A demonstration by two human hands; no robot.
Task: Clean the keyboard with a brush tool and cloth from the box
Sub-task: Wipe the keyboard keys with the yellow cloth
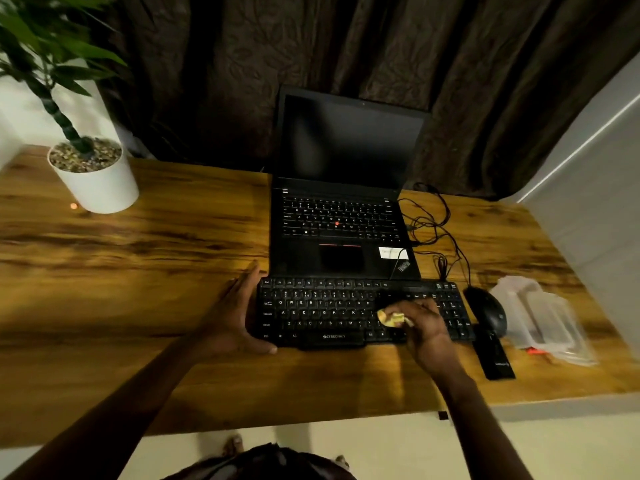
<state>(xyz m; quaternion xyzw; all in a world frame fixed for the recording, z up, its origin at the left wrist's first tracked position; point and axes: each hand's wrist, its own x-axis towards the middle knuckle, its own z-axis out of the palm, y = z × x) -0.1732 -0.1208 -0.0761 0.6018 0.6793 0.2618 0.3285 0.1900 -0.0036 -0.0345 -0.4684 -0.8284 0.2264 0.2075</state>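
A black keyboard (322, 311) lies on the wooden desk in front of an open laptop. My right hand (424, 327) presses a bunched yellow cloth (389, 318) onto the keys right of the letter block. My left hand (239, 313) rests flat against the keyboard's left end, thumb at its front corner, holding it steady. At the right, a clear plastic box (543, 320) lies on the desk. A flat black tool (493, 356) lies between the keyboard and the box; whether it is the brush I cannot tell.
The black laptop (343, 216) stands open just behind the keyboard. A black mouse (486, 310) sits by the keyboard's right end, with tangled cables (431, 223) behind it. A white plant pot (95, 176) stands far left. Dark curtains hang behind the desk (138, 265).
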